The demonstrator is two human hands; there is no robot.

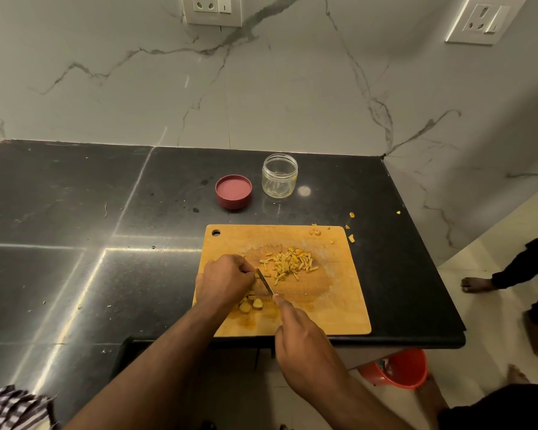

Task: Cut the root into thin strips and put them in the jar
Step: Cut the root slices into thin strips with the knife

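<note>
Left hand [224, 282] curled over root [251, 303] on cutting board [339, 305]; right hand [305, 339] grips knife [265, 281]. Strips [289, 263] just beyond blade. Jar [279, 175] farther back, black counter [75, 243], marble wall [261, 88].

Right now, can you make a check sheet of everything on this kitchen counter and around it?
Surface: black stone counter, with a wooden cutting board near its front right edge.
Job's things: pile of yellow strips in the middle of the board; uncut root pieces by the left hand; knife; open glass jar behind the board, looks nearly empty; red lid left of the jar.
Clutter: yellow scraps off the board's far right corner.
Hands: left hand holds down a root piece; right hand grips the knife.
Cables: nothing seen.
Surroundings: marble wall with two sockets; orange bucket on the floor; another person's feet at right.
</note>
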